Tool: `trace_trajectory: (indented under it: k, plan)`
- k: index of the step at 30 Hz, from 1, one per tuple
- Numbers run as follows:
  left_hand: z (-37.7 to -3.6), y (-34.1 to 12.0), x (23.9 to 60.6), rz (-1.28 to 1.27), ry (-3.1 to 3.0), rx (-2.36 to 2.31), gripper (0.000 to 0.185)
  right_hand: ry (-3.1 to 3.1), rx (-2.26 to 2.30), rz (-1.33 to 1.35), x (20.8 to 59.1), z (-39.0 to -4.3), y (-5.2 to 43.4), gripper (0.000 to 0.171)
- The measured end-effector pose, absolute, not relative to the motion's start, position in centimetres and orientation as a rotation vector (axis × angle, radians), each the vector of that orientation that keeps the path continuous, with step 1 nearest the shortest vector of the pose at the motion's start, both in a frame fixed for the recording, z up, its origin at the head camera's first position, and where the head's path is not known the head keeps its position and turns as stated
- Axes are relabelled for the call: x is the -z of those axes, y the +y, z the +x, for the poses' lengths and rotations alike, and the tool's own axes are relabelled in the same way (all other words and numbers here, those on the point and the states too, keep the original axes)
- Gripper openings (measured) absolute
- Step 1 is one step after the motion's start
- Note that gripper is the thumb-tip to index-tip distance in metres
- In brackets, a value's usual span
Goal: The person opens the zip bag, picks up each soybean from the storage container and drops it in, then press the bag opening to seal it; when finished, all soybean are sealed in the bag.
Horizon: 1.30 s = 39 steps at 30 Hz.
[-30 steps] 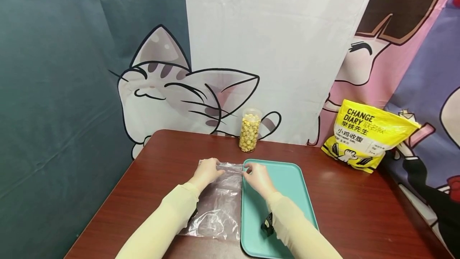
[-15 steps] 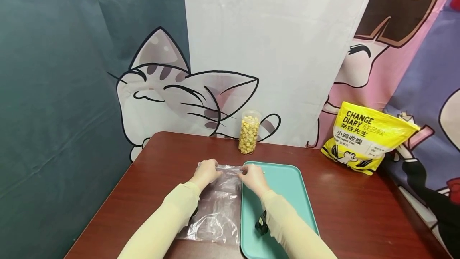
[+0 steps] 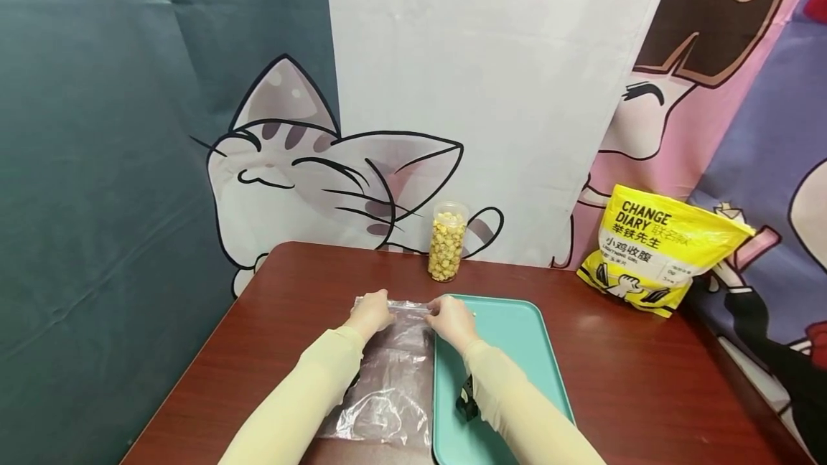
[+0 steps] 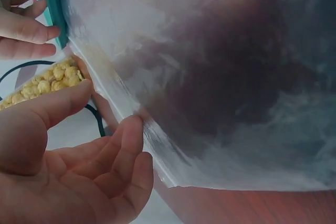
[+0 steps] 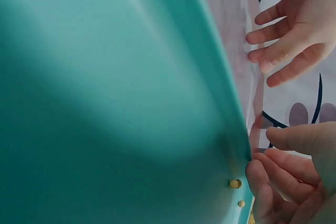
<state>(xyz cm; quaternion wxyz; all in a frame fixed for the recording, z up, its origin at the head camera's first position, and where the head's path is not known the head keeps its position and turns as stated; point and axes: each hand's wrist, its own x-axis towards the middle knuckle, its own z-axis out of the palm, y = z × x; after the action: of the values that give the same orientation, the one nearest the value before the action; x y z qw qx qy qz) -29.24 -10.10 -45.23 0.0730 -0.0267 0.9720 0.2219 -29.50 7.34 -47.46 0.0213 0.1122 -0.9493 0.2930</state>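
Flat on the desk [image 3: 646, 379], a smooth reddish-brown wood-grain surface, lies a clear plastic bag [image 3: 390, 386], rectangular, thin and glossy with wrinkles, as the head view shows. Its right edge runs along the rim of a turquoise tray [image 3: 510, 350], a shallow rectangle with rounded corners. The left hand [image 3: 371, 314] and right hand [image 3: 452, 320] reach from soft cream sleeves [image 3: 323, 368] to the far end of the bag. Behind them stands an upright see-through jar [image 3: 452, 212], a tall cylinder filled with knobbly yellow popcorn [image 3: 446, 253]. A shiny yellow pouch [image 3: 655, 250] leans at the right, before a lightly creased cloth [image 3: 504, 70] printed with cartoons.

From the left wrist, the left hand has its thumb apart from loosely bent fingers, whose tips touch the ridged strip [image 4: 149, 135] along the bag's edge; it pinches nothing visible. The right hand's fingers are outstretched beside the tray.

From the right wrist, the right hand's fingers bend gently against the tray's smooth raised rim, the thumb held away. Small round yellow crumbs [image 5: 234, 184] sit in the tray. The left hand's fingers are spread at the bag's edge.
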Motion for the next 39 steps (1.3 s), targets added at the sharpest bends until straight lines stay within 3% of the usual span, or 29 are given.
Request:
trace_trajectory:
  k: [18,39]
  plan:
    - [-30.9,-9.6,46.1,-0.073,2.992,-0.499,0.023,-2.940,-0.745,0.397,48.4,-30.9,6.5,0.025]
    - [-31.6,-9.1,46.4,-0.064,3.051,-0.407,0.016,-3.025,-0.476,0.412,49.1,-32.0,5.4,0.033]
